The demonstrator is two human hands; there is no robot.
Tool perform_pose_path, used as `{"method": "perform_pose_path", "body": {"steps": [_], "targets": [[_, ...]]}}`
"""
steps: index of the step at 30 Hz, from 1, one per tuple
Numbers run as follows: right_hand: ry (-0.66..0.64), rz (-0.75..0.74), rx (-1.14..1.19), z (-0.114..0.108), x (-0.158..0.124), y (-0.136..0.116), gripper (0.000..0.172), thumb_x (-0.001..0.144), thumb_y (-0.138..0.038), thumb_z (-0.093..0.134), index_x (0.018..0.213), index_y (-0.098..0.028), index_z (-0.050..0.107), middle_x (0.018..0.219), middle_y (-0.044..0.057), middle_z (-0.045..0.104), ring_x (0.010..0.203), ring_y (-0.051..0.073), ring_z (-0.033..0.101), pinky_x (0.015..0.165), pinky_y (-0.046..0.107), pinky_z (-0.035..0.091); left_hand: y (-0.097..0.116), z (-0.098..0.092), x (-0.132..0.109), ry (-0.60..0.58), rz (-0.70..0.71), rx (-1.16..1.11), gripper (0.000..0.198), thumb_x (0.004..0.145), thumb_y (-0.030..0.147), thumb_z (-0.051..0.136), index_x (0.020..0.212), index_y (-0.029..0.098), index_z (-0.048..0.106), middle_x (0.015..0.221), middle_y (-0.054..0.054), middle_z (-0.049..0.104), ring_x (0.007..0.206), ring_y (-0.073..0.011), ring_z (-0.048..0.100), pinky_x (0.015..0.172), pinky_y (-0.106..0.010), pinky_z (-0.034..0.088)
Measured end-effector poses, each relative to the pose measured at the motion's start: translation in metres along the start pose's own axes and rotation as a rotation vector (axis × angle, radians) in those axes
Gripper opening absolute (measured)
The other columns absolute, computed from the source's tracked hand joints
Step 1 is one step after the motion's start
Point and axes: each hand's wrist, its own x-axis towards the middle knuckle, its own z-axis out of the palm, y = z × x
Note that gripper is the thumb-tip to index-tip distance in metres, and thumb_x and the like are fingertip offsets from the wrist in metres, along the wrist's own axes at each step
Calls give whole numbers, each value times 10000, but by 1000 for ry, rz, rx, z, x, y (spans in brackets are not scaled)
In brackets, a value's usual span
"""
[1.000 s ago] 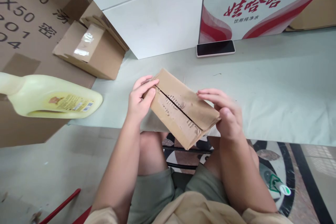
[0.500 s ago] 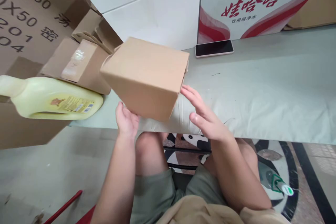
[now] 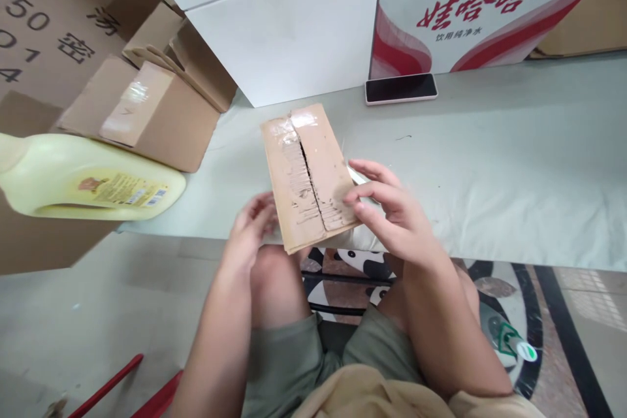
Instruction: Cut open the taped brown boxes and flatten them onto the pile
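Observation:
A small brown cardboard box [image 3: 313, 176] sits between my hands at the front of the cloth-covered table, its near corner over the edge. Its taped face, with a torn, ragged seam down the middle, is turned up toward me. My left hand [image 3: 252, 228] is at the box's left side, fingers curled against it and partly hidden. On the right, my right hand [image 3: 392, 212] has thumb and fingers bent at the box's right edge, fingertips touching it. A whitish strip [image 3: 356, 175] shows between that edge and my fingers; its kind is unclear.
A phone [image 3: 401, 89] lies before a white-and-red water carton [image 3: 455, 19]. White boxes [image 3: 289, 46] stand behind. At left are cardboard boxes [image 3: 157, 117] and a pale yellow jug [image 3: 93, 176] on its side. Below, a plastic bottle [image 3: 504, 333] is near my leg.
The box has been turned over and lowered toward the table's front, so its torn, taped face now shows. My left fingers have curled in; my right hand has closed in on its edge.

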Motion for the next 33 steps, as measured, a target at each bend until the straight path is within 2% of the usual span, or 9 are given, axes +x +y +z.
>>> {"method": "perform_pose_path", "body": {"steps": [3,6,9,12,18,22,26,29,33], "targets": [[-97,64,26,5,1,-2,143,987,-370,671,990,-250,749,1497,116,637,1528,283,510,1222,510,470,17,-3,20,195,355,98,467,858,517,772,1267,309,685,1437,-88,666,1258,-300,680,999,-444,607],[-150,105,82,8,4,1,188,962,-432,681,1011,-258,731,1481,115,659,1478,294,560,1206,522,471,33,3,42,107,619,191,607,823,648,771,1334,346,644,1597,-73,538,1548,-366,447,1269,-559,401],[43,386,58,6,7,15,354,920,-540,647,1097,-237,692,1156,128,774,1075,290,754,976,513,589,39,10,58,4,655,331,565,803,658,781,1249,319,705,1681,-65,428,1625,-390,301,1313,-567,327],[269,677,-308,4,10,37,404,854,-503,666,1123,-202,686,1007,117,759,865,281,719,836,490,576,33,12,63,-1,629,320,453,841,603,721,1185,309,717,1721,-37,348,1632,-375,265,1296,-549,363],[76,599,-806,11,13,53,184,850,-295,597,943,-195,720,1008,147,738,962,325,652,813,453,503,21,7,66,94,657,211,379,807,541,658,1092,298,714,1616,-39,437,1584,-371,322,1305,-543,349],[124,659,-591,-4,17,32,175,873,-359,599,837,-213,689,804,89,710,723,233,619,649,358,447,23,14,65,78,664,258,373,845,558,642,1116,311,711,1585,-50,440,1554,-372,354,1297,-562,358],[361,539,-388,-31,7,-11,290,950,-462,573,1027,-219,711,672,4,635,509,147,495,486,282,372,25,45,50,-9,714,379,421,935,624,589,1217,326,683,1590,-73,414,1561,-352,351,1293,-564,357],[439,422,-366,-42,-9,-50,382,1002,-444,582,1336,-272,651,663,-20,623,513,152,489,473,274,384,27,82,30,-61,773,490,486,998,676,498,1280,312,654,1586,-112,417,1537,-352,390,1255,-581,390],[407,342,-442,-43,-26,-84,251,1016,-403,610,1220,-310,724,756,9,658,625,166,586,544,286,461,29,120,7,-101,838,532,553,1035,690,407,1329,277,627,1573,-166,443,1500,-371,441,1221,-615,400]]}}
